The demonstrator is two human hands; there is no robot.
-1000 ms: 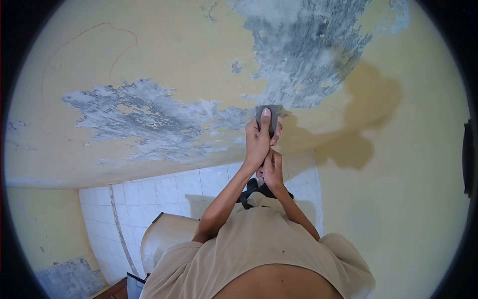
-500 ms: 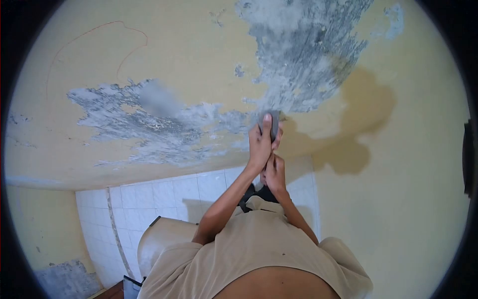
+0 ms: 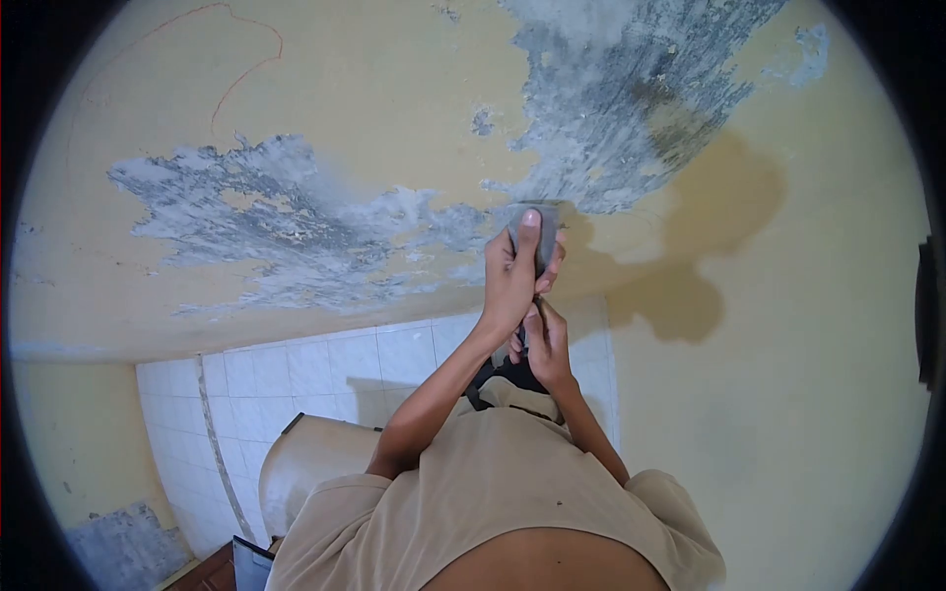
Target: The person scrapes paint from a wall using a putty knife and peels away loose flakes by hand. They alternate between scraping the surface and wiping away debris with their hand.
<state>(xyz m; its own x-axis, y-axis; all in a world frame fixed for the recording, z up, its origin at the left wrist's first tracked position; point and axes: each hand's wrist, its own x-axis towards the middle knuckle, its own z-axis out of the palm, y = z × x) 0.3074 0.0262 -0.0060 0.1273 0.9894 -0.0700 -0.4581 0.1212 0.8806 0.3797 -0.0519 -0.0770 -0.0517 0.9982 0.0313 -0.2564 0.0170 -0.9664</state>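
A grey scraper (image 3: 541,258) stands with its wide blade edge against the yellow wall (image 3: 394,108), at the lower tip of a bare grey patch (image 3: 631,108). My left hand (image 3: 512,271) grips the scraper high up, thumb pressed flat along the blade and fingers wrapped round the far side. Just below it, my right hand (image 3: 548,347) is closed round the dark handle, which the fingers mostly hide. Another peeled patch (image 3: 266,217) spreads to the left of the blade.
A white tiled floor (image 3: 335,364) lies below the wall. A beige rounded object (image 3: 305,453) stands on it at lower left. A second yellow wall (image 3: 769,414) meets the first on the right, with shadows on it. A red line (image 3: 246,74) marks the upper left wall.
The scraper's blade has turned and now shows its broad face and wide edge. Both hands keep their grip. The view has shifted slightly, moving the wall patches upward in it.
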